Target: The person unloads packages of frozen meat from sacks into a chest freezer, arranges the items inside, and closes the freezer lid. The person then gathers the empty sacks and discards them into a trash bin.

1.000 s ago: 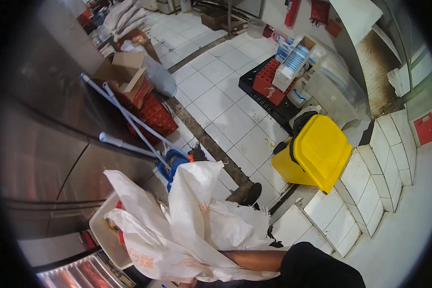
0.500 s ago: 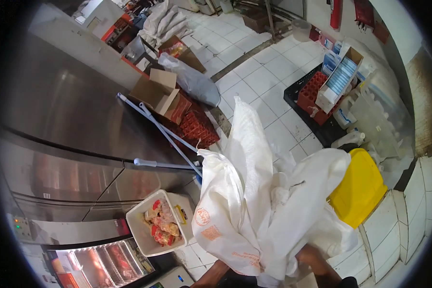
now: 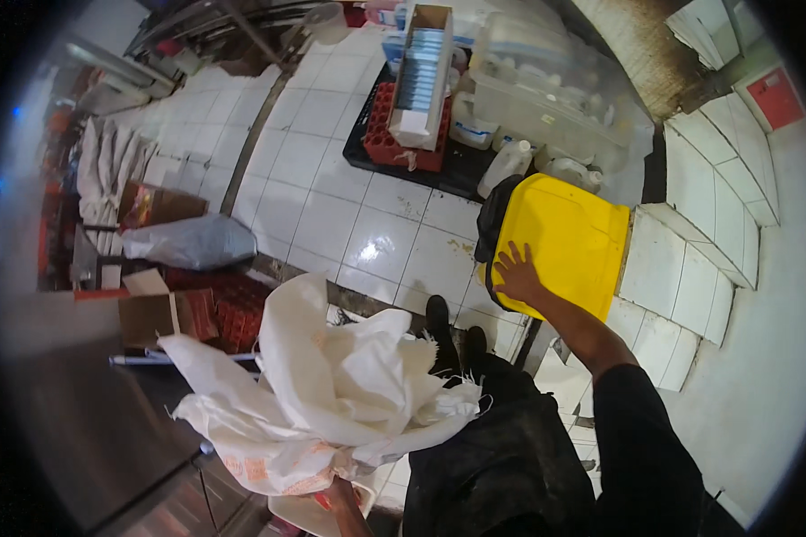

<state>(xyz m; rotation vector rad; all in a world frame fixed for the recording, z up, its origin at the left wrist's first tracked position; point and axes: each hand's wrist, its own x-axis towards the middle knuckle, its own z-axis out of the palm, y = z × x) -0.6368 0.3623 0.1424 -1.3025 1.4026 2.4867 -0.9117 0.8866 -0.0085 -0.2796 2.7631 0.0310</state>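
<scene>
Bunched up at my lower left is a large white woven sack (image 3: 349, 367) with orange print and frayed edges. My left hand (image 3: 338, 490) grips its lower part, with the fingers partly hidden in the folds. Out to the right, my right hand (image 3: 518, 276) lies with spread fingers on the yellow lid (image 3: 569, 237) of a bin. A black liner (image 3: 493, 219) shows along the left side of that lid.
Beyond the bin, a black crate (image 3: 360, 157) holds a red crate, a carton (image 3: 421, 80) of blue packs and plastic jugs (image 3: 508, 167). White tiled steps (image 3: 663, 259) rise at the right. Red crates (image 3: 242, 309) and a grey bag (image 3: 192, 242) lie at left. Under the sack is a white tub (image 3: 309, 515).
My view has turned right. The sack, held near both hands before, is now at my left with only the left hand on it. My right hand has moved onto the yellow lid.
</scene>
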